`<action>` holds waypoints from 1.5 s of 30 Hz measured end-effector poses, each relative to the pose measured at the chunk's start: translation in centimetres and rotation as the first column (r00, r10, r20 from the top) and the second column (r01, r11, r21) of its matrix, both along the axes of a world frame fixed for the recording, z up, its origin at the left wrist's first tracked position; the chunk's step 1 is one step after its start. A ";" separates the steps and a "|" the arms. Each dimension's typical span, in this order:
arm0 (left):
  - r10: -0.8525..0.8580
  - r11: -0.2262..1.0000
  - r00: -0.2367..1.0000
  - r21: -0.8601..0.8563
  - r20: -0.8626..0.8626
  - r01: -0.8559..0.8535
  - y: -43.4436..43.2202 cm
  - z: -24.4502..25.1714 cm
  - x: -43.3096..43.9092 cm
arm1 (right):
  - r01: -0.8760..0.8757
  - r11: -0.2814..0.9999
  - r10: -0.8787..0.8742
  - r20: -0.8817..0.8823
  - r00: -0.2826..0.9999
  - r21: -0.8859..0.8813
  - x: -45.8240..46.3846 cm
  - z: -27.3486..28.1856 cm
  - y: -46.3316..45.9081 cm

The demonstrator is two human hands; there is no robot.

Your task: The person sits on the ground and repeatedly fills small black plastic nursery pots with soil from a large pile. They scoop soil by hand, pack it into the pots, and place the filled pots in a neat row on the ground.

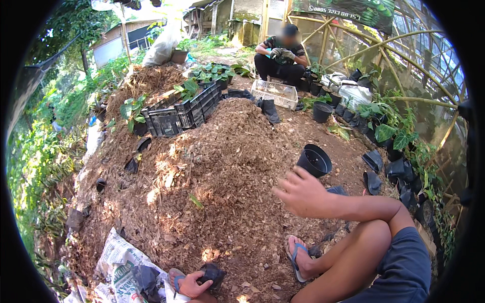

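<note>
At the bottom of the view my left hand [194, 285] grips a small black plastic planting bag [213, 275], low over the brown mulch, beside my left foot. My right hand [303, 193] is raised above the right slope of the mulch heap [227, 159]. Its fingers are spread and nothing shows in them. Just beyond those fingers a round black plastic pot [314, 160] stands tilted on the ground; whether the hand touches it, I cannot tell. My right forearm crosses over my bent knee.
A printed white sack [125, 261] lies at lower left. Black plastic crates [182, 113] stand behind the heap. Farther back, a gloved person [282, 57] squats behind a white crate [274, 94]. Potted plants and black bags [398, 166] line the bamboo fence at right.
</note>
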State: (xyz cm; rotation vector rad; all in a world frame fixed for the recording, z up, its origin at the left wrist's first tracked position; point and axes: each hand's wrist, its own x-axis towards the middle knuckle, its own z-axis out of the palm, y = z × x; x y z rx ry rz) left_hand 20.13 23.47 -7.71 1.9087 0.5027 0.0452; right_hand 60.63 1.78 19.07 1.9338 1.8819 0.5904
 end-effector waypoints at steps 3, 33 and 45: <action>-0.025 1.000 0.998 0.005 0.063 0.025 0.2 -1.0 -0.2 | -0.104 0.976 0.072 -0.165 0.984 -0.191 -1.4 -0.7 -1.0; -0.238 0.840 0.968 0.517 0.082 0.163 0.5 -3.8 5.6 | 0.177 0.980 -0.198 -0.584 0.787 -0.093 0.1 -34.2 10.0; -0.143 0.847 0.986 0.505 -0.091 0.169 0.0 -5.4 5.5 | 0.339 0.935 -0.307 -0.726 0.615 -0.108 -6.9 -33.5 11.7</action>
